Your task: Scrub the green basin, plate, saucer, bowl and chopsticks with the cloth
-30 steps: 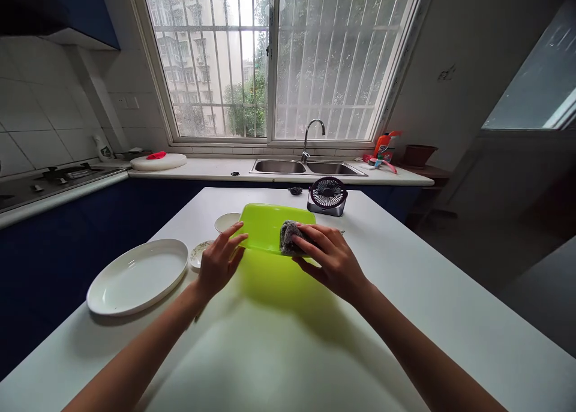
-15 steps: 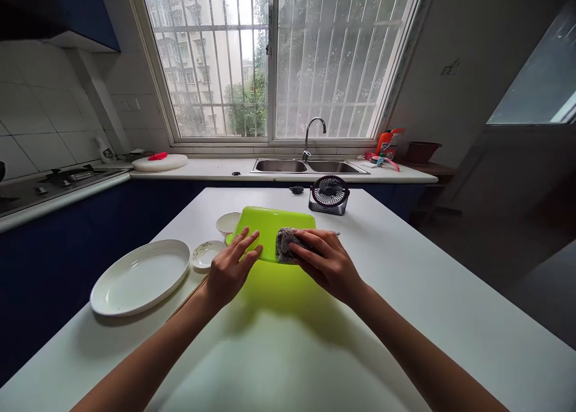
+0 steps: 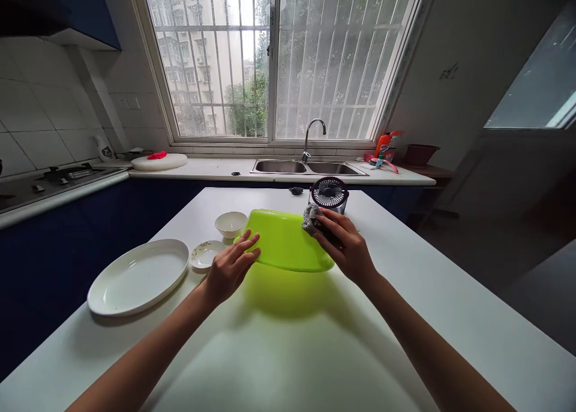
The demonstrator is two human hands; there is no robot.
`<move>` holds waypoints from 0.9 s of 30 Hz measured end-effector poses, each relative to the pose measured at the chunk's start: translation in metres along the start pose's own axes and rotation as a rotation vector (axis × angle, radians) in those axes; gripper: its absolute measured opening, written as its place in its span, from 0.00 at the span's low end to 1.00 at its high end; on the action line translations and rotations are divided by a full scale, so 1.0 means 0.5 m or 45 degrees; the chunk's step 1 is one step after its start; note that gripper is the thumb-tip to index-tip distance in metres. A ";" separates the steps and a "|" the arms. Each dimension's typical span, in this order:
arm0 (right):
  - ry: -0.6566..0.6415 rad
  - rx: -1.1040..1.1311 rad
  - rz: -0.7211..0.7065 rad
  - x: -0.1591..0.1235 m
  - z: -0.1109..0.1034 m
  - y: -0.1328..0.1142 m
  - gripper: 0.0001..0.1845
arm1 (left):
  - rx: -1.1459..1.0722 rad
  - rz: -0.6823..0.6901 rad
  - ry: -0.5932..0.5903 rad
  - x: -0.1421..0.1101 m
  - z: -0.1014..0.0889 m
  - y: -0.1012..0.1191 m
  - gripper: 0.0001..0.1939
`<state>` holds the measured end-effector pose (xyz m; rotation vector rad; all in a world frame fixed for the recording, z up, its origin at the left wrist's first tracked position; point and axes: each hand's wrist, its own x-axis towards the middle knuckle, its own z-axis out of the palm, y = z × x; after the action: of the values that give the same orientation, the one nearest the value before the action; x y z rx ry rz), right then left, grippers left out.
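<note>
A lime-green plastic tray (image 3: 283, 244) lies upside down on the white island counter (image 3: 288, 340). My left hand (image 3: 229, 268) rests flat on its near left edge with fingers stretched out. My right hand (image 3: 344, 244) presses a grey scrubbing pad (image 3: 310, 217) against the tray's far right corner, fingers closed over the pad.
A small black desk fan (image 3: 329, 194) stands just behind the pad. A white bowl (image 3: 230, 223), a small patterned saucer (image 3: 206, 255) and a large oval white plate (image 3: 139, 276) sit to the left. Beyond are a sink (image 3: 306, 167) with a tap, a cutting board (image 3: 158, 161) and a stove (image 3: 63, 176).
My right hand has slid the pad from the tray's middle to its far right corner. The tray has shifted slightly. My left hand stays on the left edge.
</note>
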<state>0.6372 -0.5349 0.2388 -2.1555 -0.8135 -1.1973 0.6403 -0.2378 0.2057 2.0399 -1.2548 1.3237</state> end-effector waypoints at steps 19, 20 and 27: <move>-0.188 -0.010 -0.387 0.015 -0.017 -0.057 0.14 | -0.117 -0.174 0.031 -0.014 -0.004 -0.034 0.07; -0.173 -0.015 -0.355 0.015 -0.016 -0.050 0.14 | -0.123 -0.174 0.034 -0.016 -0.005 -0.036 0.07; 0.001 0.066 0.092 0.000 -0.004 0.014 0.16 | -0.174 -0.114 0.012 -0.027 0.000 -0.042 0.07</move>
<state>0.6410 -0.5409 0.2385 -2.1241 -0.7519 -1.1290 0.6560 -0.2210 0.1964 1.9690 -1.2006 1.1730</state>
